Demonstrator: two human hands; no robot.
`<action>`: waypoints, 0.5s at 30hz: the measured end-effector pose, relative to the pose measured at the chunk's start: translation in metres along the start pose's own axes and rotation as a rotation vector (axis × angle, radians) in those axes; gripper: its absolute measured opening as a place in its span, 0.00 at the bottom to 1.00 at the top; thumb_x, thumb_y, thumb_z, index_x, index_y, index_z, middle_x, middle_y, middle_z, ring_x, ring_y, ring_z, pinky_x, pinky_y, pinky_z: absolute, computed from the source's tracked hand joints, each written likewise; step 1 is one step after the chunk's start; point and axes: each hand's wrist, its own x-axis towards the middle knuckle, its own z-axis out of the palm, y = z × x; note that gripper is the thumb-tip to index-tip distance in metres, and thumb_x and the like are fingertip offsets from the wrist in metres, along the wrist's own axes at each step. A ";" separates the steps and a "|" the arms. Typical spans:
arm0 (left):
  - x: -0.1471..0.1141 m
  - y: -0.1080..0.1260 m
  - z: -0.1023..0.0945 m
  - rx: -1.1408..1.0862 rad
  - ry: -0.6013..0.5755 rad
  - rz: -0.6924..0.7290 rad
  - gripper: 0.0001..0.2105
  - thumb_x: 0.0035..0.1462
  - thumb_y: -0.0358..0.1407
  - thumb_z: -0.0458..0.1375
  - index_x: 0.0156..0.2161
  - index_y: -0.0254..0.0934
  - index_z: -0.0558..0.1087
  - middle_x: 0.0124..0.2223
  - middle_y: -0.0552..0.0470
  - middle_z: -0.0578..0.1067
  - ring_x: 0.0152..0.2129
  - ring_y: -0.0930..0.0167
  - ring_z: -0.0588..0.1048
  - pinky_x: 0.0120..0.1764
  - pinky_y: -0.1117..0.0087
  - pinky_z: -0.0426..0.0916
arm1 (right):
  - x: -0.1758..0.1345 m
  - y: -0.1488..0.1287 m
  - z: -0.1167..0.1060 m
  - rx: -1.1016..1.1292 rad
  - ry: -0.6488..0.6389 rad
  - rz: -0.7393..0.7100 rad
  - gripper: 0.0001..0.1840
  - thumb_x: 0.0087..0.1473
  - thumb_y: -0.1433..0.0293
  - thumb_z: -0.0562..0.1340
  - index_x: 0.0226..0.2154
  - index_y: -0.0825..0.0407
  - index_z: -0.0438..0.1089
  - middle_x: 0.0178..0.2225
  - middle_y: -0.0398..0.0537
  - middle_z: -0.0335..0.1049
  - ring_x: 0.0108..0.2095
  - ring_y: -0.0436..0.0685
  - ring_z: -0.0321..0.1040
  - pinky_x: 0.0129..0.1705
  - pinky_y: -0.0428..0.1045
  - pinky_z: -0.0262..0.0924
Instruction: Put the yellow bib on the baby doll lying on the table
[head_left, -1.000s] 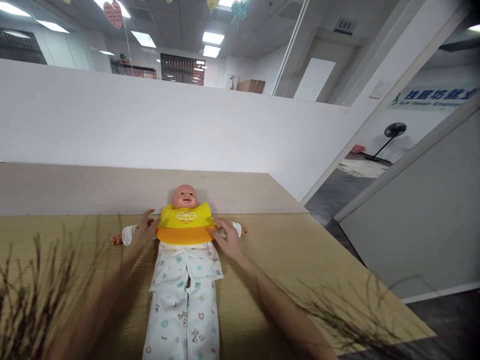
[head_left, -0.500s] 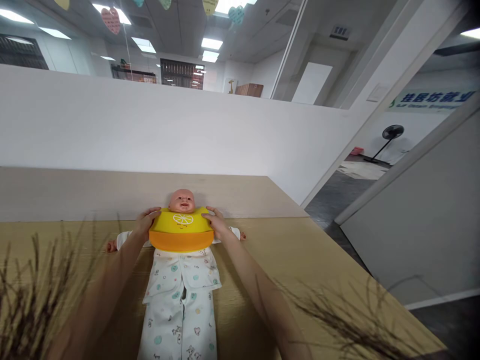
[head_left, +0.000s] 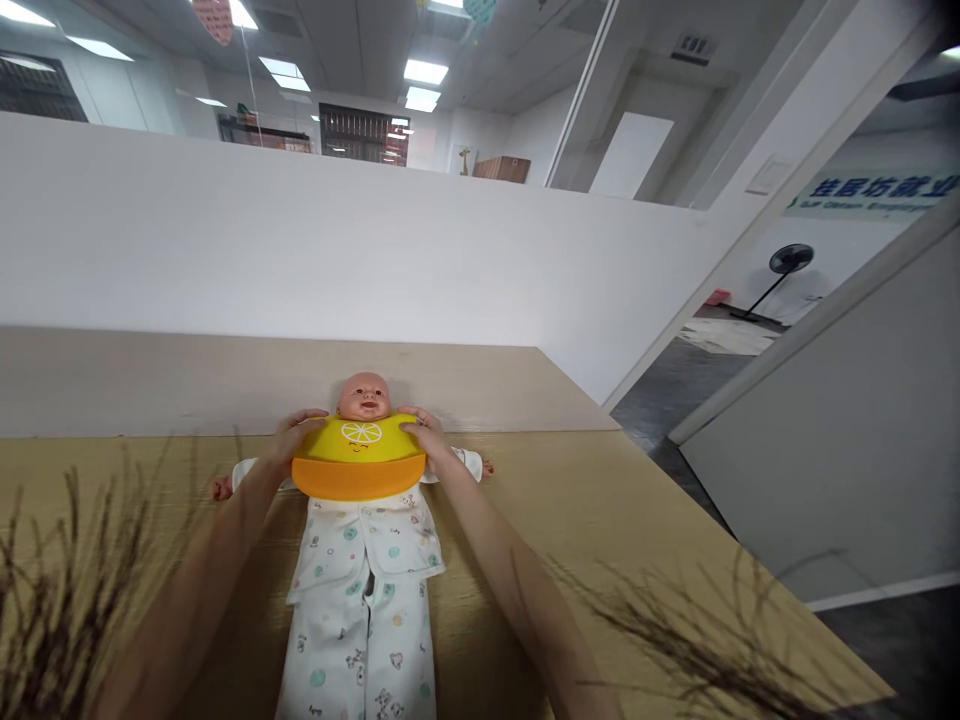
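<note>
A baby doll (head_left: 365, 396) lies on its back, arms spread, in a white printed outfit (head_left: 358, 610). Over its chest rests a yellow bib (head_left: 360, 445) with an orange catch pocket and a white citrus-slice print. My left hand (head_left: 298, 432) is closed on the bib's upper left edge by the doll's neck. At the upper right edge, my right hand (head_left: 426, 432) pinches the bib in the same way. The tips of some fingers are hidden behind the bib and the doll's neck.
The doll lies on a wooden table (head_left: 540, 530), with a paler raised board (head_left: 187, 385) behind its head and a white wall (head_left: 300, 240) beyond. To the right stand a grey partition (head_left: 847, 420) and a doorway with a black fan (head_left: 791, 258). Blurred dark strands cross the lower corners.
The bib has shifted slightly left and lies a little tilted. My right hand has moved slightly inward toward the doll's neck. The camera view has tipped down a little.
</note>
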 end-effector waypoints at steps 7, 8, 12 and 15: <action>0.001 0.010 0.010 0.121 -0.046 0.077 0.19 0.37 0.40 0.78 0.36 0.35 0.82 0.33 0.48 0.82 0.32 0.63 0.77 0.37 0.64 0.67 | 0.008 0.001 -0.008 -0.022 0.071 0.001 0.16 0.46 0.76 0.67 0.39 0.48 0.80 0.31 0.44 0.81 0.36 0.60 0.75 0.43 0.53 0.68; 0.001 0.011 0.012 0.132 -0.044 0.087 0.19 0.37 0.39 0.78 0.35 0.35 0.82 0.33 0.48 0.82 0.32 0.64 0.76 0.37 0.64 0.67 | 0.009 0.002 -0.009 -0.025 0.075 0.005 0.16 0.46 0.77 0.67 0.39 0.48 0.79 0.32 0.44 0.81 0.36 0.60 0.76 0.44 0.54 0.68; 0.005 0.008 0.016 0.097 0.003 0.060 0.19 0.36 0.39 0.79 0.35 0.35 0.81 0.31 0.48 0.82 0.30 0.64 0.76 0.37 0.63 0.67 | 0.012 0.006 -0.011 -0.028 0.060 -0.021 0.15 0.47 0.78 0.67 0.38 0.48 0.80 0.35 0.44 0.82 0.38 0.59 0.77 0.47 0.54 0.69; 0.007 0.000 0.016 0.073 0.028 0.058 0.21 0.36 0.40 0.80 0.35 0.35 0.80 0.31 0.49 0.81 0.30 0.65 0.76 0.37 0.63 0.68 | 0.015 0.011 -0.014 -0.016 0.012 -0.061 0.14 0.46 0.76 0.69 0.38 0.49 0.80 0.35 0.45 0.82 0.37 0.60 0.78 0.46 0.54 0.71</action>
